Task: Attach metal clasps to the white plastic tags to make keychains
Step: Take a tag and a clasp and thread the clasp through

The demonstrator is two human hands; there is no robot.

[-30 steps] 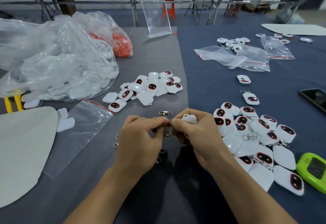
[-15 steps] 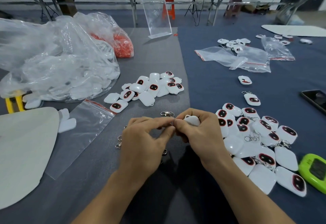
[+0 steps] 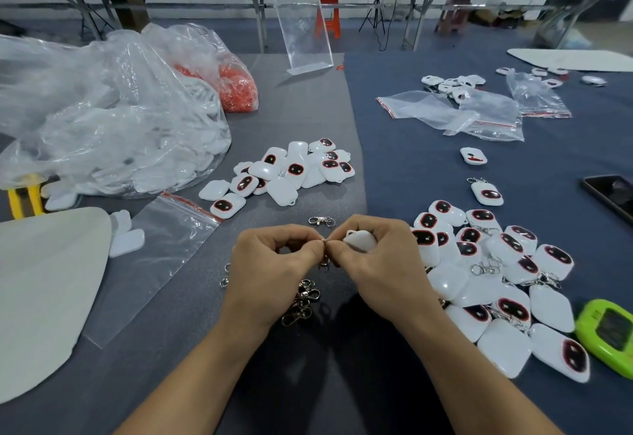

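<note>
Both hands meet low at the middle of the tabletop (image 3: 322,133). The left hand (image 3: 274,265) has a narrow grip: thumb and forefinger pinch a small metal clasp (image 3: 324,242), most of it hidden by the fingertips. The right hand (image 3: 382,265) has its grip curled round a white tag (image 3: 359,241), which shows above the knuckles, and its thumb and forefinger touch the left hand's at the clasp. Whether the clasp has already passed through the tag's loop cannot be told.

At 12 o'clock from the hands, just beside them, lies one loose clasp (image 3: 321,220). At 6 o'clock, between the wrists, lies a heap of clasps (image 3: 303,301). Farther off at 11 o'clock is a pile of bare tags (image 3: 284,174), some face up with dark red-rimmed ovals. At 3 o'clock, near the right hand, spreads a pile of tags with clasps (image 3: 496,280). A green device (image 3: 608,330) sits at 4 o'clock by the edge of the view, and a dark phone (image 3: 613,194) at 2 o'clock. A flat zip bag (image 3: 164,249) lies at 9 o'clock, and a large clear plastic bag (image 3: 102,119) bulges at 10 o'clock.
</note>
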